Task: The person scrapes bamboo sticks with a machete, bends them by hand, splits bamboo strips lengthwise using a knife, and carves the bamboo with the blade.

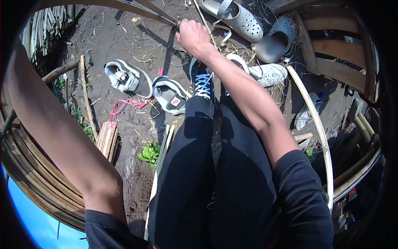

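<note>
My right hand (194, 37) is closed at the top middle, at the end of a long arm reach. Its fingers wrap round the dark handle of what looks like a knife (159, 14), whose thin blade runs up and left to the upper edge. Beside the blade, a bowed bamboo strip (112, 5) arcs from the upper left toward my fist; I cannot tell whether they touch. My left forearm (45, 120) stretches up along the left side, and its hand lies outside the picture.
Grey-white sneakers (132, 79) and pink string (128, 103) lie on the dirt before me. Grey clogs (244, 20) are at the top right, near a wooden slatted chair (338, 50). A long pale strip (316, 120) curves along my right. Bamboo slats (41, 178) stand at lower left.
</note>
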The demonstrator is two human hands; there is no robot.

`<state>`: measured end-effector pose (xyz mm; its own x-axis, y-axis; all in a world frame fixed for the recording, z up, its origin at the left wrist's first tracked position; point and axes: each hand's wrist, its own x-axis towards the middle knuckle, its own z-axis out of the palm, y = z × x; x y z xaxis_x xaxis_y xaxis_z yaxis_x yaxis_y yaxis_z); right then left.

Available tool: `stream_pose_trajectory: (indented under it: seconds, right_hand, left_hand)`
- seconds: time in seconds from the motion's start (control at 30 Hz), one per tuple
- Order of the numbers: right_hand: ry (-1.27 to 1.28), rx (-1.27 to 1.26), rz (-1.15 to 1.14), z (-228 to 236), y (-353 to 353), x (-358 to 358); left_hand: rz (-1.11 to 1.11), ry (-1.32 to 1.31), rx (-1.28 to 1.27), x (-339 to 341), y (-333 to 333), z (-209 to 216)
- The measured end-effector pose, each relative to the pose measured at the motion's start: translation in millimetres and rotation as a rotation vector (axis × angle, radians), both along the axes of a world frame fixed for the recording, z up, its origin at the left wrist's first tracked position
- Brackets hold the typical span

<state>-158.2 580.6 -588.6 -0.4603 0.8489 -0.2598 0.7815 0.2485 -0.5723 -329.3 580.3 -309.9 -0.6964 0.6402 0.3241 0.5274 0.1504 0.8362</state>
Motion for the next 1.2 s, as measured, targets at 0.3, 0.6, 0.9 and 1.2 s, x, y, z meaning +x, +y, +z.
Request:
stream_pose_trajectory:
  seconds: [0.3, 0.6, 0.9, 1.2]
  right_hand:
    - [0.176, 0.172, 0.075, 91.5, 28.8, -1.7]
    - [0.075, 0.053, -0.001, 59.4, 24.3, -21.4]
    - [-0.172, -0.136, 0.142, 38.7, 50.5, -41.1]
    - [0.123, 0.133, 0.115, 121.6, 91.3, -20.3]
  left_hand:
    - [0.022, -0.010, 0.022, -5.5, -5.4, 6.7]
    - [0.048, -0.033, 0.044, -9.0, -9.8, 11.2]
    - [0.075, -0.140, 0.107, 12.7, -32.9, 3.9]
    - [0.204, -0.610, -0.287, 64.5, -171.7, -90.5]
